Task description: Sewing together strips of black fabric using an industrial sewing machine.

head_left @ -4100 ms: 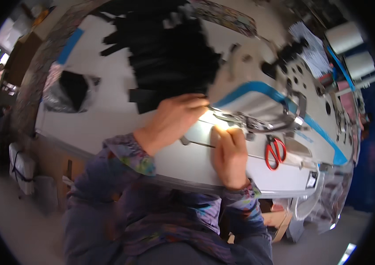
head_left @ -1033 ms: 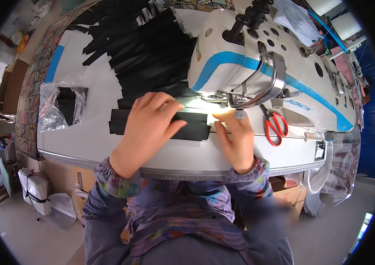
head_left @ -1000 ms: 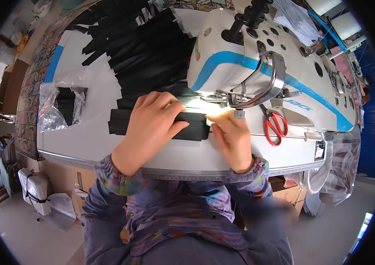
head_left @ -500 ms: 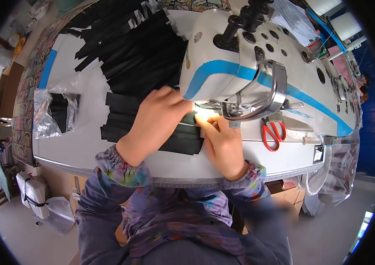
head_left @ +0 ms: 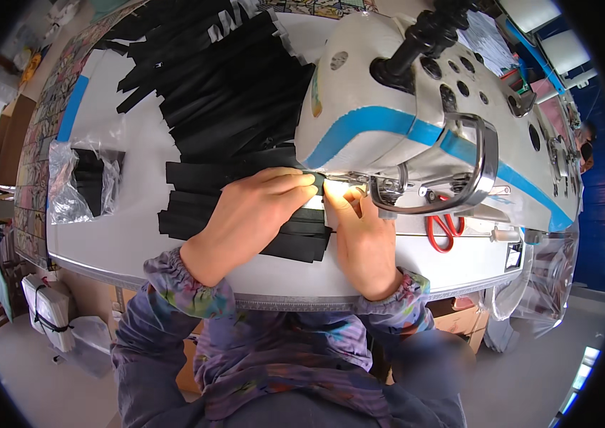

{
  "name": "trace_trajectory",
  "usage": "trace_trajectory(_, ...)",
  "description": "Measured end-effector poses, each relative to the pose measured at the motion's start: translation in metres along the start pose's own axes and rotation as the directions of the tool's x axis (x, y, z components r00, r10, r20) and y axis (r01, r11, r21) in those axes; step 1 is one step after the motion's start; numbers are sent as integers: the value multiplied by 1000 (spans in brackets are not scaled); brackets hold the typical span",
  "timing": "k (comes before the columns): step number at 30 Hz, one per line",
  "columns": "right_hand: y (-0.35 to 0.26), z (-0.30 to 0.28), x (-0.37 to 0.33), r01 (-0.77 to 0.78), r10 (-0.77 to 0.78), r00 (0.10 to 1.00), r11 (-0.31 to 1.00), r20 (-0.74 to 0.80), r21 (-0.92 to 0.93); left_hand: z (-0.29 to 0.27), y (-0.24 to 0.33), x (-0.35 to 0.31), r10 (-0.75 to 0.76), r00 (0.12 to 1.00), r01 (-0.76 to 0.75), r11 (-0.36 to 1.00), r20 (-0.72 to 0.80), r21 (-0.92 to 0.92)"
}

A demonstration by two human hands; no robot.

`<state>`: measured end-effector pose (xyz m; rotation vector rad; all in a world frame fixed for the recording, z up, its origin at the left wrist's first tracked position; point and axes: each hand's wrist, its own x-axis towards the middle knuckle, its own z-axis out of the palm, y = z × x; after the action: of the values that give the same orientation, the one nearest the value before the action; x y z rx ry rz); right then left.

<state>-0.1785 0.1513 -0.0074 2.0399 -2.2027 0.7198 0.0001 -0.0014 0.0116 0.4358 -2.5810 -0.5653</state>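
Note:
Under the head of a white sewing machine with a blue stripe, both my hands meet at a lit spot beside the presser foot. My left hand has its fingers closed on the end of a black fabric strip. From the other side, my right hand pinches the same strip with thumb and forefinger; the gripped edge is partly hidden by fingers and glare. Below and left of my left hand lie stacked black strips. A large heap of black strips spreads behind them.
Red-handled scissors lie right of my right hand, close under the machine arm. A clear plastic bag with something black in it rests on the left of the white table. A ruler-marked strip runs along the table's front edge.
My left hand has lowered slightly, and its fingers now press together at the strip's end. My right hand stays by the presser foot. The whole view has shifted a little.

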Motion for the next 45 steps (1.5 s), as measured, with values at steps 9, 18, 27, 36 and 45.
trace_trajectory(9, -2, -3, 0, -17, 17, 1000, 1000, -6, 17, 1, 2, 0, -10, 1000, 10, 1000, 17, 9)
trace_trajectory(18, -4, -5, 0, -47, 47, 999, 998, 22, 29, 1, 2, 3, 16, 1000, -15, 997, -16, 70)
trace_trajectory(27, -1, -4, -2, -39, 39, 999, 999, 14, 32, 2, -6, 7, 24, 1000, -24, 996, -4, 87)
trace_trajectory(36, 0, -2, -1, -26, 28, 999, 998, -31, 57, 0, -12, 20, 32, 999, -29, 996, -34, 83)
trace_trajectory(45, -3, -9, 1, -18, 22, 1000, 990, -22, 143, -1, -9, 17, 52, 991, -41, 995, -122, 88)
